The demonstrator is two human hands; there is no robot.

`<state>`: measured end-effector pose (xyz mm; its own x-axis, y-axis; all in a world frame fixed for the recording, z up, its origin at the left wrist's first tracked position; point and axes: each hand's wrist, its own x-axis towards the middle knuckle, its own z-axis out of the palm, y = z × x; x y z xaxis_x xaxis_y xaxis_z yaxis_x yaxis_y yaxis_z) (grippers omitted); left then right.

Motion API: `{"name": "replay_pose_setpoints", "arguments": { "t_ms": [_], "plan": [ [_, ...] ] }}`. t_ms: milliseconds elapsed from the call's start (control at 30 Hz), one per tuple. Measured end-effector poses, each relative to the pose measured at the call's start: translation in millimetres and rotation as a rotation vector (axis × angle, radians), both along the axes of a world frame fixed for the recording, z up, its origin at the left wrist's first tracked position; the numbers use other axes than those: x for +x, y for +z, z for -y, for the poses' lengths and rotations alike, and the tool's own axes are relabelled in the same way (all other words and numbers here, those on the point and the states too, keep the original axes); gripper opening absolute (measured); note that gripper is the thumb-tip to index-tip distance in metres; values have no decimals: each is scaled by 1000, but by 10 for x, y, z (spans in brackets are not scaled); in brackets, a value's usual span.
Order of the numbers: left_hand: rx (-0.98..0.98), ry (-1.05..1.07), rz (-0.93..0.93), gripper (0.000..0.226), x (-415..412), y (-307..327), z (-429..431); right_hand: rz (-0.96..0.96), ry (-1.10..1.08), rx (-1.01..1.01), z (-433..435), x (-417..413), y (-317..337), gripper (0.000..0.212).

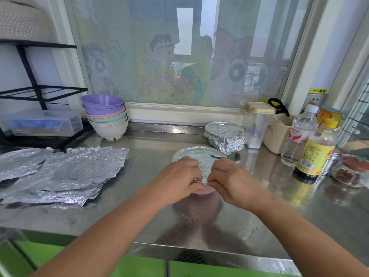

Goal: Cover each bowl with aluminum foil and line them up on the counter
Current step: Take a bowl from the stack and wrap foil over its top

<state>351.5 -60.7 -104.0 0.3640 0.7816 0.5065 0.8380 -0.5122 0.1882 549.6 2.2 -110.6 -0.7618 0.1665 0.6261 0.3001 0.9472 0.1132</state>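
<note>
A pink bowl (pixel 201 191) stands mid-counter with a foil sheet (pixel 201 155) laid over its top. My left hand (pixel 176 179) and my right hand (pixel 232 181) both pinch the foil's near edge against the bowl's rim. Behind it to the right sits a bowl wrapped in foil (pixel 224 135). A stack of several bare bowls (pixel 105 114), purple on top, stands at the back left. Loose foil sheets (pixel 65 172) lie spread on the left of the steel counter (pixel 279 216).
Two bottles (pixel 314 150), a beige tub (pixel 278 132), a clear lidded container (pixel 257 124) and small spice dishes (pixel 348 174) crowd the right side. A black wire rack (pixel 34 92) with a clear plastic box (pixel 40 122) stands at the back left.
</note>
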Motion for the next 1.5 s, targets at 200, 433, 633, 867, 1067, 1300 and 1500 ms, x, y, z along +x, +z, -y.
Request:
{"name": "replay_pose_setpoints", "arguments": {
  "t_ms": [200,433,633,867,1067,1300,1500],
  "plan": [
    [34,-34,-57,16,-117,15,-14,-37,2,-112,-77,131,-31,28],
    [-36,-23,-37,31,-197,31,5,-7,2,-41,-103,107,-39,26],
    [54,-8,-55,31,-35,-22,-7,-8,11,-32,-47,19,-66,24],
    [124,-50,-68,33,-157,-11,-44,-47,-31,-81,-180,236,-50,26],
    [119,-30,-20,39,-252,-69,11,-58,-41,63,-144,117,-103,20],
    [213,28,-65,26,-71,-135,-22,-64,-51,91,-49,33,-136,21],
    [202,-38,-68,32,-127,-115,-51,-76,-97,35,-159,136,-136,21]
  ]
}}
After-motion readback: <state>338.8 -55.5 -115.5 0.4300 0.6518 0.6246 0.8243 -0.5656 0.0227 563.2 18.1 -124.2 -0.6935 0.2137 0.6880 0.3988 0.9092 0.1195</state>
